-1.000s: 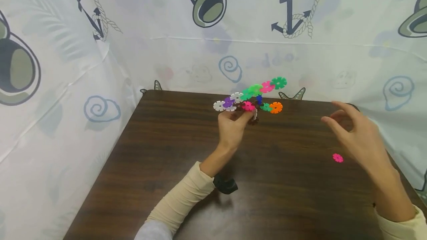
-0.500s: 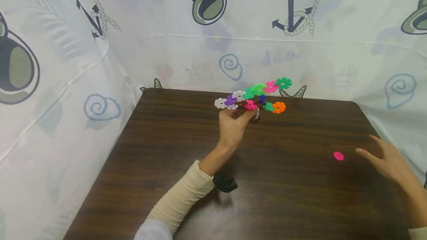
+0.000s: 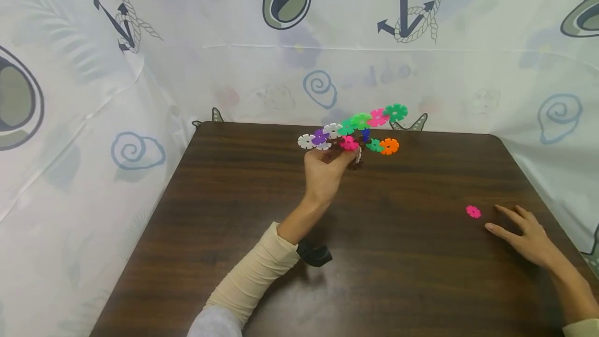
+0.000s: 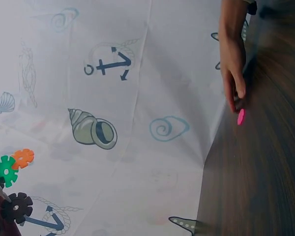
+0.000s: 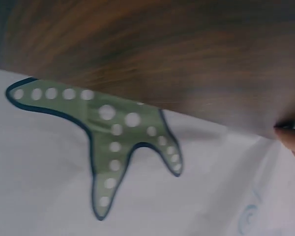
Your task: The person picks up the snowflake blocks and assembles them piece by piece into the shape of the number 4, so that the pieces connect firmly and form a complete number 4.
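Note:
In the head view my left hand (image 3: pixel 323 178) pinches a built shape of interlocking flower-shaped plastic discs (image 3: pixel 361 121), held up over the far part of the table. Its discs are white, purple, green, pink, blue, orange and dark brown; my fingers hide some of them. A single pink disc (image 3: pixel 473 211) lies loose on the table at the right. Just right of it is my right hand (image 3: pixel 531 238), low over the table with fingers spread and nothing held. From the left wrist, that hand appears beside the loose pink disc (image 4: pixel 241 117), with a gap between them.
The dark wood-grain table (image 3: pixel 398 274) ends at a printed white cloth (image 3: pixel 187 66) behind and at the sides. A black strap (image 3: pixel 314 255) hangs under the left sleeve. The right wrist view shows mostly the table edge and a printed starfish (image 5: pixel 113 123).
My right hand has first drawn back to the right and lowered, then come slightly left towards the loose pink disc. The left hand keeps its hold on the joined discs, almost still.

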A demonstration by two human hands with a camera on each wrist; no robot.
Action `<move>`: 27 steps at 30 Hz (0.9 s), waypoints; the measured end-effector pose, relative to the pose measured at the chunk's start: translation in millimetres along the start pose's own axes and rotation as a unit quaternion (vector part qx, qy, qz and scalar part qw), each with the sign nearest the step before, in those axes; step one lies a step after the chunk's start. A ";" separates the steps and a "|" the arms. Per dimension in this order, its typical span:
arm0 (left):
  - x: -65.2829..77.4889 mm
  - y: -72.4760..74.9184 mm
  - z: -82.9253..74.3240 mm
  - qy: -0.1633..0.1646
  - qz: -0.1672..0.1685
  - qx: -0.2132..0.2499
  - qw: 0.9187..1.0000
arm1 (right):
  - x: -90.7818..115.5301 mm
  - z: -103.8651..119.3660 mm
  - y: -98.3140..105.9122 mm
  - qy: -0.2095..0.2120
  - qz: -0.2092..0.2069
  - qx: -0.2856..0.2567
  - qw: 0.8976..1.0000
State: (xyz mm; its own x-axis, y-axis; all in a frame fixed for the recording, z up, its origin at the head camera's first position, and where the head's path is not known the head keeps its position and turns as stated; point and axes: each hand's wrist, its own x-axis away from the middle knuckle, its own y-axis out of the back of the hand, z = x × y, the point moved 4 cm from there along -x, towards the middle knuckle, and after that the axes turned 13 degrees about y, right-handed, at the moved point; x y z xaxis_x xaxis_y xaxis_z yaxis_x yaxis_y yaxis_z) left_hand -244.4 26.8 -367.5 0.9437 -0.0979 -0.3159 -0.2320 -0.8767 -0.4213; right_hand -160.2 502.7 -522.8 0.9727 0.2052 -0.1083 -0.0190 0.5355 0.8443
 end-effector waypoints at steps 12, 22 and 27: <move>-0.5 0.3 -0.6 0.007 0.012 0.008 1.000 | -17.6 27.9 -11.3 0.019 -0.053 0.011 0.998; 4.1 0.9 -1.7 0.011 0.023 0.006 1.000 | -32.6 61.1 -13.0 0.033 -0.049 0.063 0.996; 5.2 1.9 -1.9 0.013 0.018 -0.003 1.000 | -39.8 88.5 -18.0 0.035 -0.064 0.058 0.996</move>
State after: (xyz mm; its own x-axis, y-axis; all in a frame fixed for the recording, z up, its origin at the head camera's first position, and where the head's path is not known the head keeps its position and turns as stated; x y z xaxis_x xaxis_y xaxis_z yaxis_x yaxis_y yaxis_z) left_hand -239.5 23.8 -368.3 0.9407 -0.1417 -0.3082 -0.2644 -0.8755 -0.4045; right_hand -178.1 412.4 -487.3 0.9472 0.1998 -0.2508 0.1340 0.4640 0.8756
